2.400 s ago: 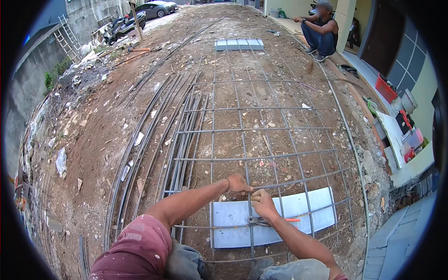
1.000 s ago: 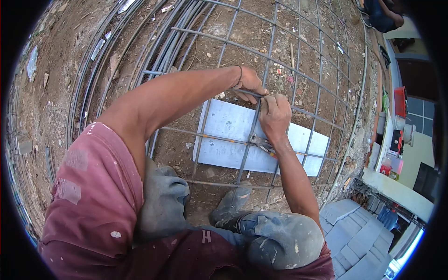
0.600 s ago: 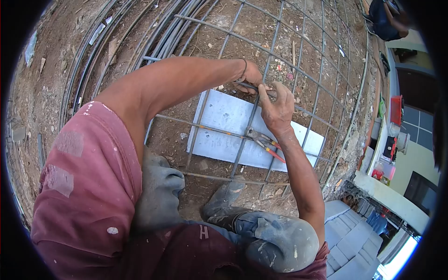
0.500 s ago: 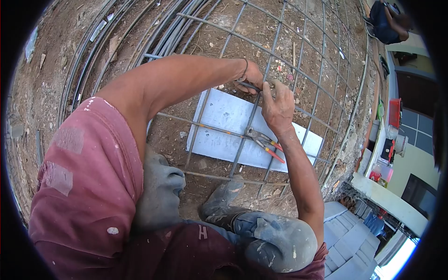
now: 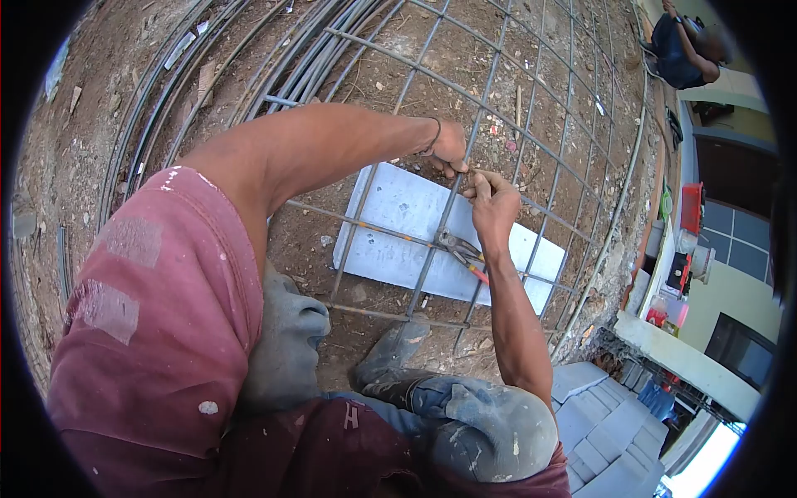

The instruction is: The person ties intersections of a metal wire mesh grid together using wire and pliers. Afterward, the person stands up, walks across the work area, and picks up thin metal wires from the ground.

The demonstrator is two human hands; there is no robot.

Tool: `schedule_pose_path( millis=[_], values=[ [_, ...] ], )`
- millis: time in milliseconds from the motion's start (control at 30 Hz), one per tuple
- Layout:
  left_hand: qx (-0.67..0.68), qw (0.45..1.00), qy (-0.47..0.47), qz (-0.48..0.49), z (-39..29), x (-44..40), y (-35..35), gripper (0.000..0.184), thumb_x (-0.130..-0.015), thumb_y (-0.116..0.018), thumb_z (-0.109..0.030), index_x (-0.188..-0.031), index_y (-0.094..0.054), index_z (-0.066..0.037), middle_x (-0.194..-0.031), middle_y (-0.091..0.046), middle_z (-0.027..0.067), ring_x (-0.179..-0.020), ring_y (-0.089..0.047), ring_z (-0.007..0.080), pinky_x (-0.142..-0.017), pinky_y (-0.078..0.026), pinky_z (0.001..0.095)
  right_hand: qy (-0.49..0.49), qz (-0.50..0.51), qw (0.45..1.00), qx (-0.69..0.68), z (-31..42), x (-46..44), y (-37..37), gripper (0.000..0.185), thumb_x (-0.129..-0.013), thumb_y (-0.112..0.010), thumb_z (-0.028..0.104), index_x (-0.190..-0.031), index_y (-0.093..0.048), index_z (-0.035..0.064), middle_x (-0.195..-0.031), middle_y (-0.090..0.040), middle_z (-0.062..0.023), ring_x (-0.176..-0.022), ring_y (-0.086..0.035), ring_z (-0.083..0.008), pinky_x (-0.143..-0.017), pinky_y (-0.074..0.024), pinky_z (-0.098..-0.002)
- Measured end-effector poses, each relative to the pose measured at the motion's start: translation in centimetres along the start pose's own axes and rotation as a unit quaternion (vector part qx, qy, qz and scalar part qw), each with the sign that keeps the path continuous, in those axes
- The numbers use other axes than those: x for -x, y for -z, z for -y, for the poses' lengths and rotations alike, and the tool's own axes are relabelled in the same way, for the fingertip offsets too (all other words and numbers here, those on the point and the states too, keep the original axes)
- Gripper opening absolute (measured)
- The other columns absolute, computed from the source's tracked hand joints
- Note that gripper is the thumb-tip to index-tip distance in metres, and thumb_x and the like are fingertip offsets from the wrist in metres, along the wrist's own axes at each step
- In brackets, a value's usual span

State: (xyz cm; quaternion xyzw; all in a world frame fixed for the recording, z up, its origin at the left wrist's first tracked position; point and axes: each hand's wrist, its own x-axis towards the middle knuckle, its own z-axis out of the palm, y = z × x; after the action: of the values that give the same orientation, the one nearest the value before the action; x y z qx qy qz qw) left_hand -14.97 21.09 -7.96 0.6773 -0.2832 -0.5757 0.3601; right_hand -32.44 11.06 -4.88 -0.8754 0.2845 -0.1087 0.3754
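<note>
A grid of steel rebar (image 5: pixel 426 274) lies in front of me over bare soil. At one of its crossings my left hand (image 5: pixel 449 148) is closed, fingers curled beside the bar; what they grip is hidden. Just to the right, my right hand (image 5: pixel 496 203) pinches thumb and fingers together at the same crossing, on something too small to make out. Below the hands, pincers (image 5: pixel 452 241) with red handles rest on the mesh, partly covered by my right forearm. Under the bars lies a flat white board (image 5: pixel 386 224).
Loose long steel rods (image 5: pixel 307 79) lie bundled at the upper left. Grey tiles or blocks (image 5: pixel 610 419) are stacked at lower right. Another person (image 5: pixel 682 46) is at the upper right. A ledge (image 5: pixel 689 357) with red containers runs along the right.
My right hand has drawn slightly down and away from the crossing, its fingers now pinched closer together. My left hand stays by the same crossing. The right forearm covers more of the pincers.
</note>
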Motion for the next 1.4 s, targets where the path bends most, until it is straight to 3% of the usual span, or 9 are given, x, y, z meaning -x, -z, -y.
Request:
schedule_pose_path(
  millis=[100, 300, 700, 867, 967, 1033, 1067, 1167, 1400],
  values=[
    [-0.049, 0.998, -0.037, 0.025, 0.5, -0.3, 0.2, 0.02, -0.088, -0.08, -0.018, -0.099, -0.076, -0.002, -0.087, -0.077, 0.008, -0.078, -0.071, 0.0148, -0.069, -0.056, 0.0301, -0.076, 0.061, 0.986, -0.135, -0.1, -1.0, 1.6, 0.014, -0.096, -0.068, 0.012, -0.095, -0.076, -0.0001, -0.07, -0.07, -0.0089, -0.064, -0.067, -0.0121, -0.058, -0.0501, -0.0326],
    [-0.102, 0.993, -0.047, -0.023, 0.0, 0.8, -0.3, 0.021, -0.087, -0.08, -0.019, -0.098, -0.077, -0.001, -0.084, -0.078, 0.0084, -0.078, -0.071, 0.0156, -0.071, -0.056, 0.0321, 0.149, -0.026, 0.979, 0.137, 1.4, 1.1, 1.5, 0.008, -0.089, -0.071, 0.008, -0.089, -0.074, 0.0001, -0.08, -0.071, -0.016, -0.07, -0.069, -0.0311, -0.066, -0.0515, -0.0398],
    [-0.032, 0.999, -0.027, -0.011, 0.0, 0.6, -0.2, 0.025, -0.094, -0.075, -0.024, -0.092, -0.076, 0.0, -0.08, -0.078, 0.0073, -0.075, -0.073, 0.0152, -0.067, -0.056, 0.0327, 0.103, -0.016, 0.976, 0.191, 4.8, 4.2, -2.6, 0.019, -0.092, -0.06, 0.007, -0.1, -0.074, -0.0031, -0.093, -0.072, -0.025, -0.084, -0.07, -0.0436, -0.077, -0.0537, -0.0496],
    [-0.044, 0.999, -0.021, -0.008, 0.4, -0.6, -0.1, 0.031, -0.094, -0.076, -0.03, -0.087, -0.077, 0.0, -0.079, -0.077, 0.0071, -0.073, -0.072, 0.0157, -0.063, -0.055, 0.0331, 0.15, 0.188, 0.918, 0.314, 6.6, 2.9, 1.5, 0.024, -0.083, -0.059, -0.001, -0.104, -0.071, -0.0052, -0.109, -0.07, -0.0295, -0.089, -0.069, -0.046, -0.08, -0.0535, -0.0516],
    [-0.096, 0.994, -0.036, -0.025, 0.5, -0.5, -0.2, 0.035, -0.093, -0.076, -0.035, -0.085, -0.077, -0.001, -0.08, -0.077, 0.0079, -0.07, -0.071, 0.0162, -0.061, -0.054, 0.0342, 0.228, 0.473, 0.816, 0.243, 10.1, 0.0, 8.0, 0.043, -0.073, -0.058, -0.008, -0.108, -0.079, 0.005, -0.139, -0.058, -0.033, -0.113, -0.068, -0.0447, -0.096, -0.0561, -0.0443],
    [-0.104, 0.993, -0.043, -0.029, 0.3, 0.0, 0.1, 0.036, -0.093, -0.076, -0.037, -0.084, -0.078, -0.002, -0.08, -0.077, 0.0085, -0.07, -0.07, 0.0166, -0.061, -0.054, 0.0348, 0.023, 0.522, 0.852, 0.038, 8.0, -3.5, 11.5, 0.036, -0.076, -0.053, -0.014, -0.097, -0.078, 0.0006, -0.112, -0.074, -0.0261, -0.097, -0.076, -0.0344, -0.08, -0.0605, -0.0397],
    [-0.101, 0.994, -0.041, -0.02, -0.1, 0.8, 0.4, 0.037, -0.093, -0.075, -0.038, -0.086, -0.078, -0.002, -0.08, -0.076, 0.0081, -0.069, -0.069, 0.0169, -0.061, -0.054, 0.0351, -0.011, 0.401, 0.915, 0.049, 7.0, -4.3, 11.9, 0.025, -0.079, -0.053, -0.013, -0.085, -0.075, -0.0015, -0.101, -0.075, -0.0224, -0.083, -0.075, -0.0373, -0.074, -0.0599, -0.0409],
    [-0.074, 0.996, -0.04, -0.005, 0.1, 0.7, 0.5, 0.037, -0.094, -0.074, -0.038, -0.089, -0.078, -0.002, -0.078, -0.074, 0.0072, -0.068, -0.068, 0.0174, -0.062, -0.053, 0.0355, 0.358, 0.276, 0.797, 0.4, 6.1, -5.6, 10.9, 0.022, -0.084, -0.065, 0.003, -0.106, -0.066, -0.0005, -0.104, -0.066, -0.0181, -0.096, -0.067, -0.038, -0.081, -0.0557, -0.0449],
    [0.011, 1.0, -0.011, 0.026, 1.5, -1.6, 1.3, 0.026, -0.1, -0.062, -0.024, -0.097, -0.077, -0.002, -0.083, -0.075, 0.0082, -0.069, -0.069, 0.0189, -0.062, -0.057, 0.034, 0.485, 0.244, 0.749, 0.381, 3.0, -4.4, 2.7, 0.012, -0.094, -0.056, 0.015, -0.095, -0.061, 0.0031, -0.103, -0.062, -0.0138, -0.098, -0.062, -0.0308, -0.082, -0.0518, -0.0427]
  ],
)
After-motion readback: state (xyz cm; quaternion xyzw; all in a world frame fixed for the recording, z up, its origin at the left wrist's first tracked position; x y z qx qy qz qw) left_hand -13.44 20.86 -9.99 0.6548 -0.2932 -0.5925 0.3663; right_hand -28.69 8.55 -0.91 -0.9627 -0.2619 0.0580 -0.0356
